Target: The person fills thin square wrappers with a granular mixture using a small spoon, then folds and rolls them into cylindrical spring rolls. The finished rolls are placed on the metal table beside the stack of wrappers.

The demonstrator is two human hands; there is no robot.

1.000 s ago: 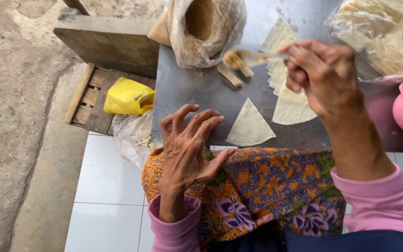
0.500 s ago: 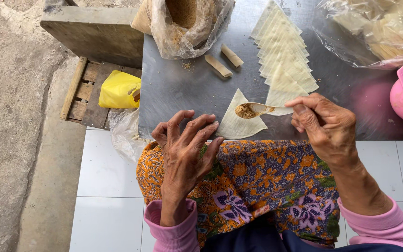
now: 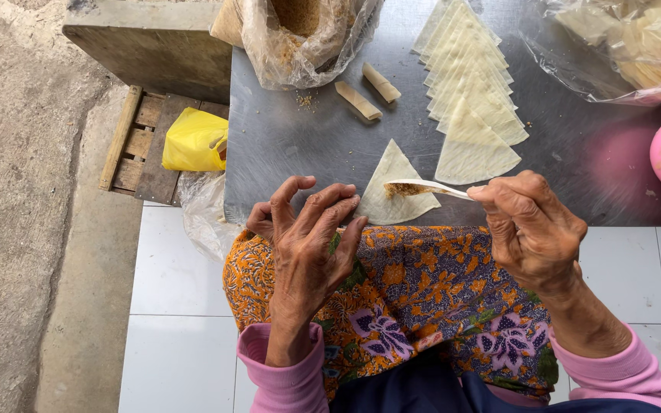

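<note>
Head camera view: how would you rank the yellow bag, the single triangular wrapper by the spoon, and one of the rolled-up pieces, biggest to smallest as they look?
1. Single triangular wrapper, partly under the spoon.
2. Yellow bag; close to the wrapper in apparent size, so this order is unsure.
3. Rolled piece, clearly smallest.

Small white plastic spoon (image 3: pixel 430 187) — heaped with brown crumbly filling (image 3: pixel 401 189), held level, bowl pointing left, pinched at handle end by right hand (image 3: pixel 533 229).

Pale thin triangular pastry sheet (image 3: pixel 393 187) — flat on grey metal tabletop (image 3: pixel 300 153) at near edge, apex pointing away, directly under spoon bowl, unfilled.
</note>
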